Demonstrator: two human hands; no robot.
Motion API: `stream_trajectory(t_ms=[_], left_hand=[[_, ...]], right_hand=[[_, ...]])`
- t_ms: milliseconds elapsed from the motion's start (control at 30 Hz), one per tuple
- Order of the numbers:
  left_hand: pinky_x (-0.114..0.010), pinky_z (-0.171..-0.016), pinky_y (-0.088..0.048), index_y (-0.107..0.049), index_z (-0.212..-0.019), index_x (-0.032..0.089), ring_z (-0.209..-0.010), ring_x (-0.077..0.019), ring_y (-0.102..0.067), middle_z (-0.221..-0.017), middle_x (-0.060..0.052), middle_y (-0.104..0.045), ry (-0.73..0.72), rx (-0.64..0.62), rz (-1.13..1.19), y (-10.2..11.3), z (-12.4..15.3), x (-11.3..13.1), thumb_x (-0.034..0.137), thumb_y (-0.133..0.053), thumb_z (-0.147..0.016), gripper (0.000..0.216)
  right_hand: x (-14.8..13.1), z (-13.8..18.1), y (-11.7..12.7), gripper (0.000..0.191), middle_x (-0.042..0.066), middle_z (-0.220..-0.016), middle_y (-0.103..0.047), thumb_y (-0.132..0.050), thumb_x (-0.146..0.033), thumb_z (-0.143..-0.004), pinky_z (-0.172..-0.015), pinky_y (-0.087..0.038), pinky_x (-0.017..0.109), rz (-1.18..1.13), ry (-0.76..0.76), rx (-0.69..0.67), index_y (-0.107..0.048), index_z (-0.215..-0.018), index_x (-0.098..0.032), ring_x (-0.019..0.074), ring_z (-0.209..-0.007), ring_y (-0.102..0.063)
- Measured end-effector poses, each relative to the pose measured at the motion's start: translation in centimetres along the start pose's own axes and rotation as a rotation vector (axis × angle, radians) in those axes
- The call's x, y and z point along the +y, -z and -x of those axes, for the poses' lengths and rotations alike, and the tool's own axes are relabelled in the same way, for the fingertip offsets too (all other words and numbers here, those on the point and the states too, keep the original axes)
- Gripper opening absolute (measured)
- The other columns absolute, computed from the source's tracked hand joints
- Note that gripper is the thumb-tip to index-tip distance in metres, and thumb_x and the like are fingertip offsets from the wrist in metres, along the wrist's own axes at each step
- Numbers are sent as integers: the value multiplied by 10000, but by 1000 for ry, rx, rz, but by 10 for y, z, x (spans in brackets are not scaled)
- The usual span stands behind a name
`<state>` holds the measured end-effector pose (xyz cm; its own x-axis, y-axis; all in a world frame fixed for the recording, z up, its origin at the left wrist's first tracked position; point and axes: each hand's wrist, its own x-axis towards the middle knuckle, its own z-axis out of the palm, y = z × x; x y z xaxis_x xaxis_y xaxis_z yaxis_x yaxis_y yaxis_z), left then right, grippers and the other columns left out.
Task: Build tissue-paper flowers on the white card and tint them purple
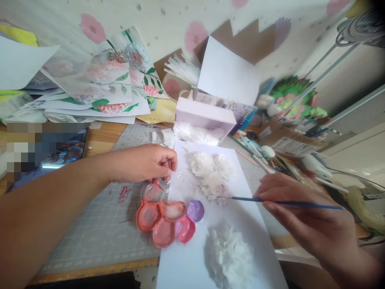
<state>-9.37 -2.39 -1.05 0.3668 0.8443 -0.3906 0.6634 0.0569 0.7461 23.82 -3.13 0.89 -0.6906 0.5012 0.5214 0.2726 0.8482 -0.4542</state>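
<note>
My left hand (pixel 147 162) reaches in from the left, fingers curled and pinching the top edge of a clear plastic paint palette (pixel 168 216) with red, pink and purple wells. My right hand (pixel 300 212) grips a thin blue paintbrush (pixel 285 202) whose tip touches a white tissue-paper flower (pixel 212 174) speckled with paint. A second white tissue flower (pixel 231 257) lies nearer me. Both flowers and part of the palette rest on a white sheet (pixel 240 216).
A grey cutting mat (pixel 99 233) covers the wooden desk. A lilac box (pixel 204 120) of white tissue stands behind the sheet. Painted flower papers (pixel 105 84) pile at the back left, a phone (pixel 60 154) lies at left, brushes and tools (pixel 264 154) clutter the right.
</note>
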Motion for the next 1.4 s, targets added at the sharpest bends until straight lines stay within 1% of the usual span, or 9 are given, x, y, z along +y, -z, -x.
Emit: stream_trajectory(t_ms=[167,333,500,700,900,1033,1267,1400], left_hand=[[-216,-525,-456,-565,-854,230,-604,-133,-579,-772,15,-652,10,4,3,-1,0,1,282,-554,-786,86],[-210,-524,-460,-561,-845,224,-590,-127,-573,-769,10,-649,3,5,15,-1,0,2,278,-559,-781,84],[-213,-519,-467,-570,-834,221,-581,-129,-574,-768,4,-661,8,9,33,-1,-1,1,276,-577,-748,102],[-220,-527,-472,-574,-834,221,-597,-136,-588,-775,-1,-664,12,12,47,-1,-1,1,281,-578,-741,111],[-220,-528,-465,-562,-837,217,-600,-138,-595,-770,-3,-651,21,5,52,-1,0,3,274,-572,-748,106],[-223,-528,-463,-563,-840,221,-600,-140,-598,-773,3,-651,28,3,46,0,0,2,286,-576,-752,110],[-221,-536,-469,-556,-839,225,-604,-134,-589,-767,13,-641,22,2,46,-1,-1,1,277,-564,-771,86],[-221,-528,-462,-556,-845,224,-588,-130,-584,-774,10,-647,23,-2,41,-1,0,1,278,-563,-773,90]], right_hand=[[-1,-2,1,255,46,-830,-681,-631,-26,-785,-799,-520,392,14,6,-6,-642,-976,-194,207,-835,-640],[0,0,1,263,48,-830,-684,-632,-32,-782,-735,-539,379,-2,-1,1,-647,-985,-197,209,-804,-651],[-1,-1,1,252,44,-810,-690,-634,-39,-779,-759,-541,385,5,-35,53,-660,-962,-211,221,-815,-659],[-1,-3,0,272,47,-828,-683,-627,-24,-776,-714,-539,367,-31,-27,15,-649,-980,-203,204,-797,-648],[-2,-4,1,263,44,-814,-690,-624,-31,-772,-740,-546,386,-39,-45,48,-659,-959,-212,215,-800,-658],[-2,-6,-1,266,52,-809,-689,-618,-27,-773,-701,-549,377,-67,-33,16,-661,-966,-205,216,-789,-658],[-2,-6,-3,263,45,-815,-678,-609,-8,-782,-743,-540,362,-107,-55,67,-652,-952,-204,202,-812,-646],[-2,-6,-4,256,43,-829,-678,-613,-10,-784,-737,-536,343,-120,-63,54,-647,-952,-200,190,-817,-643]])
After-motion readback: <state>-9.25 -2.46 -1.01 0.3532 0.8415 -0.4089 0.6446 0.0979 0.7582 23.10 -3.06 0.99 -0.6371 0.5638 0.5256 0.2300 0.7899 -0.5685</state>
